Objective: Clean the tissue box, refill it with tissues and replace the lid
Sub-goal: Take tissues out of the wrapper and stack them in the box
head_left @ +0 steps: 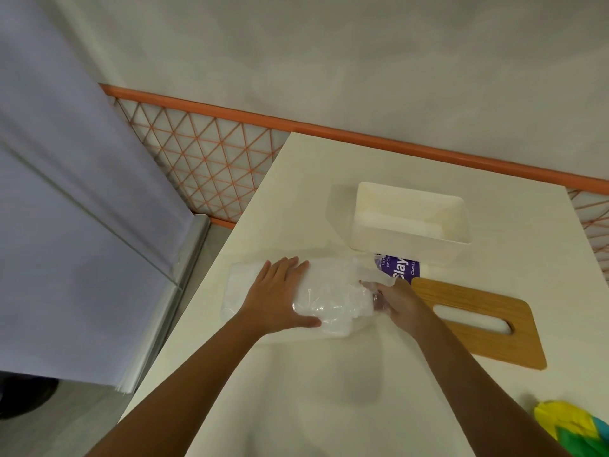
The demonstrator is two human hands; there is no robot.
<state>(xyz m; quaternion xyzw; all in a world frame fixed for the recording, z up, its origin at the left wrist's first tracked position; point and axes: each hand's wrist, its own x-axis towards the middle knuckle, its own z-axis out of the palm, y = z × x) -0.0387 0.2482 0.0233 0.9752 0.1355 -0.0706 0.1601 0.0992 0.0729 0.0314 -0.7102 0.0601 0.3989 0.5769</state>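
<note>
A yellow-green cloth (573,427) lies near right. Left hand (276,298) flat on the tissue pack (333,291), right hand (400,308) pinching its wrapper (379,278): a sudden tear could scatter tissues.

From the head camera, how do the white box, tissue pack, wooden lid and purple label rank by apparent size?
1. white box and tissue pack: look alike, unranked.
2. wooden lid, close behind.
3. purple label, partly hidden, clearly smallest.

place: indoor room (home-like) | cues: cream table (313,390); orange lattice panel (204,159); plain wall (329,61)
</note>
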